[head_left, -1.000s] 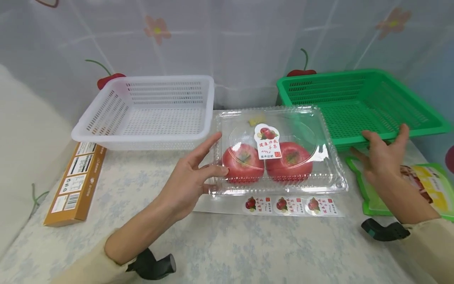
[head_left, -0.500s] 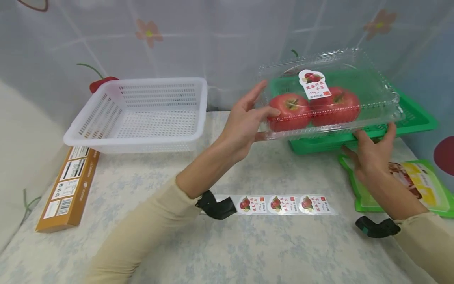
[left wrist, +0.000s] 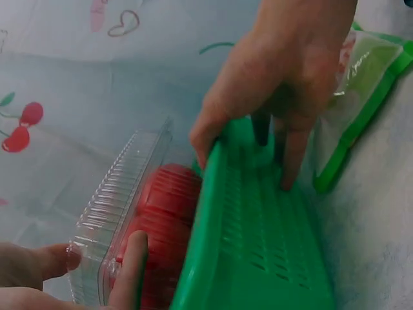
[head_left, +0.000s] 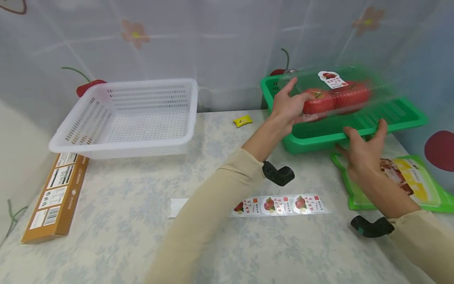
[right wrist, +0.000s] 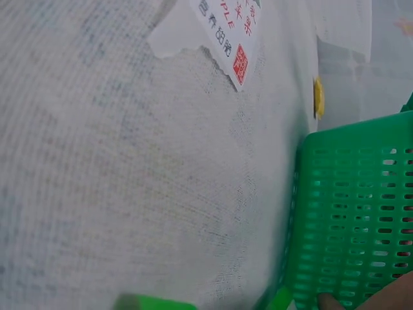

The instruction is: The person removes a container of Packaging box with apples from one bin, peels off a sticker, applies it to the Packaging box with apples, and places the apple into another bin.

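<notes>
A clear clamshell box (head_left: 354, 85) with two red apples (head_left: 337, 100) and a label on its lid hangs tilted just above the green basket (head_left: 319, 144) at the back right. My left hand (head_left: 299, 92) grips the box's left end, thumb against the front and fingers over the lid. The left wrist view shows the box (left wrist: 122, 206) beside the basket's wall (left wrist: 258, 245). My right hand (head_left: 361, 142) holds the basket's front rim, thumb inside and fingers outside (left wrist: 287, 155). In the right wrist view, only a fingertip (right wrist: 332, 301) shows at the basket (right wrist: 361, 213).
An empty white basket (head_left: 117, 148) stands at the back left, with a brown carton (head_left: 53, 197) lying beside it. A strip of apple stickers (head_left: 280, 205) lies in the middle of the table. A yellow sweet (head_left: 242, 120) and a green packet (head_left: 408, 181) flank the green basket.
My left hand lifted the apple box off the table and carried it right and back, to over the green basket. My right hand stayed at the basket's front rim.
</notes>
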`<action>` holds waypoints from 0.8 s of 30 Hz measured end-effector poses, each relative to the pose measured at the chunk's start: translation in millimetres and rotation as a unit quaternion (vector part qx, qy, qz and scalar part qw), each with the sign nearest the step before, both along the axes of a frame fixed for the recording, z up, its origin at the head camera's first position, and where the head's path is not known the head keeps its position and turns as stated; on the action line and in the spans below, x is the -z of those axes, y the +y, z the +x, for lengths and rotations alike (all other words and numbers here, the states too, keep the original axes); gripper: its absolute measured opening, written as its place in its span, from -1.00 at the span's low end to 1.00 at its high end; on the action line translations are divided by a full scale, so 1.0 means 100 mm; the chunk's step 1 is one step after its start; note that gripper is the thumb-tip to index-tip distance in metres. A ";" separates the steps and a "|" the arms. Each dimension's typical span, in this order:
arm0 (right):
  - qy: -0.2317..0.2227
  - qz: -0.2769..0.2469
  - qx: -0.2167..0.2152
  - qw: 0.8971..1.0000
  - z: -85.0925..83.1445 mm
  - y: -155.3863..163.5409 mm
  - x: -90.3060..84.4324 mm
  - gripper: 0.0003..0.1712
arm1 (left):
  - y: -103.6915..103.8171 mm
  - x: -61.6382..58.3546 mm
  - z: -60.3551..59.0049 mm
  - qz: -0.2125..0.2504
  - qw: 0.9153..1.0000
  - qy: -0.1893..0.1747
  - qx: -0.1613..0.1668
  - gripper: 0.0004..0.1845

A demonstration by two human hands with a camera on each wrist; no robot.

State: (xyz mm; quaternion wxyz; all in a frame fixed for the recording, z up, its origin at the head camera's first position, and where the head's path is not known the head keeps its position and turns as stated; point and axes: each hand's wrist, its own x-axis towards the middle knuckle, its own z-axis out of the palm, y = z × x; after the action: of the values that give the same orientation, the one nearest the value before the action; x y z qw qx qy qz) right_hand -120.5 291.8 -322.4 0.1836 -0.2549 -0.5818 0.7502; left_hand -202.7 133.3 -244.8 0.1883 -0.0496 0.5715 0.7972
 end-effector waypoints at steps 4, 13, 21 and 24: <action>-0.001 0.004 0.002 1.000 0.00 -0.01 -0.01 0.08 | 0.13 0.09 -0.03 -0.033 0.999 0.002 0.010 -0.26; 0.009 0.000 0.000 1.000 0.01 -0.04 -0.01 0.05 | 0.18 0.16 -0.04 -0.132 0.990 0.026 0.052 -0.26; 0.005 0.001 -0.006 1.000 0.01 -0.03 -0.02 0.08 | 0.20 0.16 -0.02 -0.244 0.961 0.064 0.112 -0.08; 0.004 0.002 -0.005 1.000 0.01 -0.03 -0.01 0.06 | 0.20 0.16 -0.03 -0.270 0.953 0.072 0.119 -0.05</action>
State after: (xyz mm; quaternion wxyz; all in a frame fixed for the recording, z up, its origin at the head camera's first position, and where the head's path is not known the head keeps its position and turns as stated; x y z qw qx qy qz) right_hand -119.9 288.8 -321.0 0.1829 -0.2486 -0.5837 0.7511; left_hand -205.3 153.4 -261.1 0.2201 0.0274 0.7790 0.5865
